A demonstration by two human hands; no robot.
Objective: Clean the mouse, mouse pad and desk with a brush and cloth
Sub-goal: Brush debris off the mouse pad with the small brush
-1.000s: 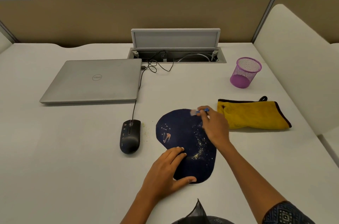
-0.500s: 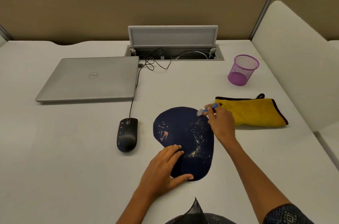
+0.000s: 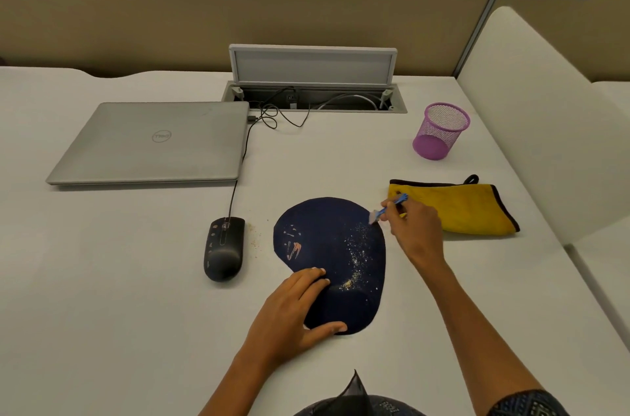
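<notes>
A dark blue mouse pad [image 3: 327, 238] lies on the white desk [image 3: 119, 279], with pale crumbs scattered along its right half. My left hand [image 3: 293, 313] rests flat on the pad's near end, fingers straight. My right hand [image 3: 414, 231] pinches a small blue brush [image 3: 387, 209], whose white bristles touch the pad's upper right edge. A black wired mouse [image 3: 223, 250] sits left of the pad, with a few crumbs on the desk beside it. Just right of my right hand lies a folded yellow cloth [image 3: 467, 211].
A shut silver laptop [image 3: 153, 142] sits at the back left. An open cable box [image 3: 313, 98] with wires is at the back centre. A purple mesh cup [image 3: 439, 130] stands at the back right. A white partition [image 3: 545, 129] bounds the desk's right side.
My right hand has swept the brush rightward across the pad's far edge to its upper right corner. My left hand has stayed on the pad.
</notes>
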